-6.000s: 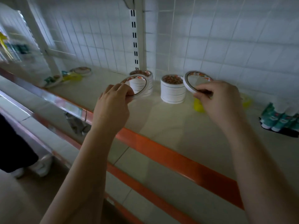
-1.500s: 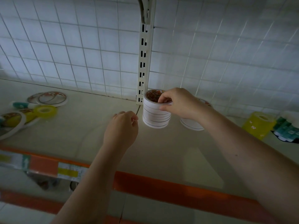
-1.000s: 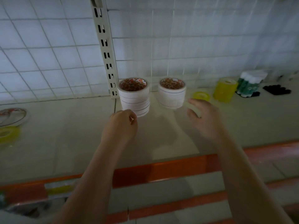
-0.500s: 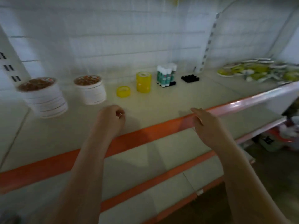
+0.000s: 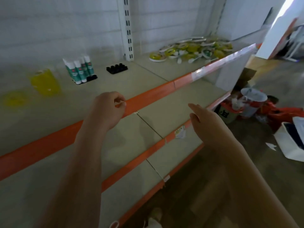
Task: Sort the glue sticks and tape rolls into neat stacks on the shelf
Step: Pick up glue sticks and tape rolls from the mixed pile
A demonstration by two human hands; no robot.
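On the beige shelf (image 5: 148, 79) a group of upright green-and-white glue sticks (image 5: 78, 68) stands in a black holder at the back left. A stack of yellow tape rolls (image 5: 44, 82) and a single flat yellow roll (image 5: 15, 99) lie left of them, blurred. A jumbled pile of tape rolls and glue sticks (image 5: 194, 49) covers the far right of the shelf. My left hand (image 5: 107, 108) is curled shut over the orange shelf edge, holding nothing. My right hand (image 5: 209, 124) hovers lower right with fingers extended, empty.
An empty black holder (image 5: 117, 68) sits right of the glue sticks. A white slotted upright (image 5: 127, 28) rises at the back. Lower shelves with orange edges (image 5: 134, 162) run below. Buckets and red items (image 5: 246, 104) and a white box (image 5: 291, 142) stand on the floor at right.
The view has swung right; the two white tape stacks have left the frame and the right-hand pile is nearer. Both hands stay empty, the right one lower and farther right.
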